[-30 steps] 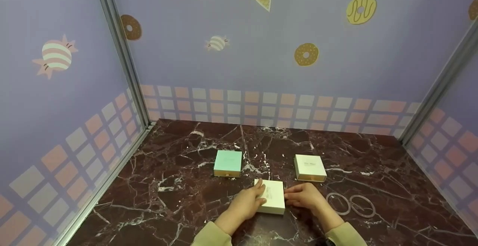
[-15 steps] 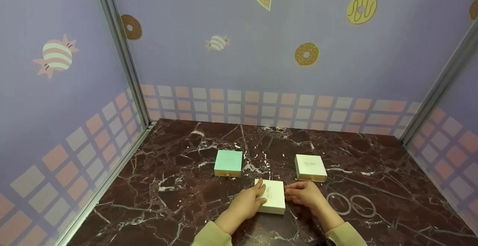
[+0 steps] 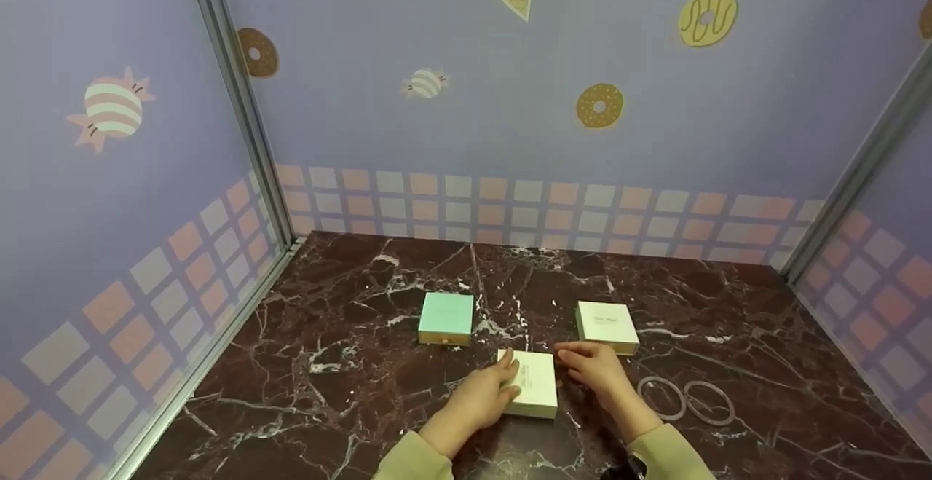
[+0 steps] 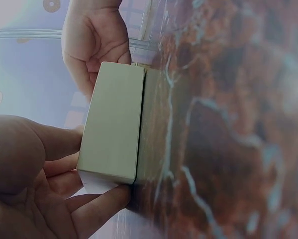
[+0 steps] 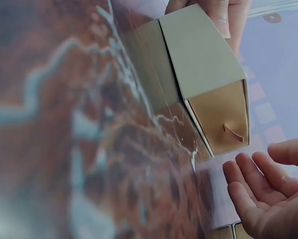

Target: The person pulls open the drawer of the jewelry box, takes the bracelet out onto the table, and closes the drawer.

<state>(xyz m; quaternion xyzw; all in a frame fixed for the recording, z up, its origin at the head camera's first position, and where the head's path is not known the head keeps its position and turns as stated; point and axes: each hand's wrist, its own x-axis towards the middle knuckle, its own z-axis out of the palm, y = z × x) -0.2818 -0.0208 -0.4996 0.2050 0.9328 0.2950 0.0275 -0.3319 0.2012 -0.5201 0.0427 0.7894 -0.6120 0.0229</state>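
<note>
A cream drawer box (image 3: 537, 384) lies on the dark marbled table in the head view. My left hand (image 3: 477, 396) holds it at the left, thumb on the lid and fingers along the side. In the right wrist view the box's gold drawer front (image 5: 221, 117) faces right, with a small ribbon pull (image 5: 233, 133). The drawer sits flush in its sleeve. My right hand (image 3: 593, 369) is beside the box's far right corner, its fingers (image 5: 260, 174) loosely bent just off the drawer front and holding nothing.
A mint green box (image 3: 446, 314) with a gold front stands at the back left. Behind my right hand sits another cream box (image 3: 607, 323). Two clear rings (image 3: 709, 403) lie right of my right wrist. Patterned purple walls (image 3: 466, 101) enclose the table.
My right hand has drawn slightly away from the box's right side and shifted toward its far corner. The left hand and the box stay in place.
</note>
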